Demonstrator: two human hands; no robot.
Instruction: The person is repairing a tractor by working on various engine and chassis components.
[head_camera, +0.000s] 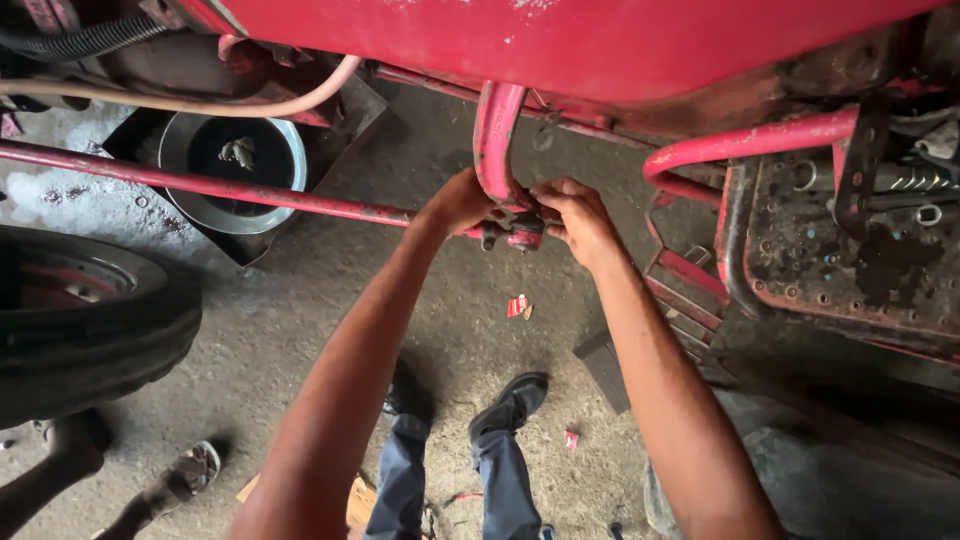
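Note:
A curved red arm (492, 135) comes down from the red machine body (580, 40) and meets a long red rod (200, 185) at a joint (524, 232). My left hand (460, 203) grips the joint from the left side. My right hand (578, 220) holds it from the right, fingers wrapped around the red end piece. Both hands hide most of the joint, so its small parts are unclear.
A black tyre (85, 320) lies at the left. A metal pan with dark oil (235, 165) sits under the rod. A perforated red footplate (850, 250) is at the right. Another person's sandalled foot (185, 475) stands at bottom left. My own shoes (510, 400) are below.

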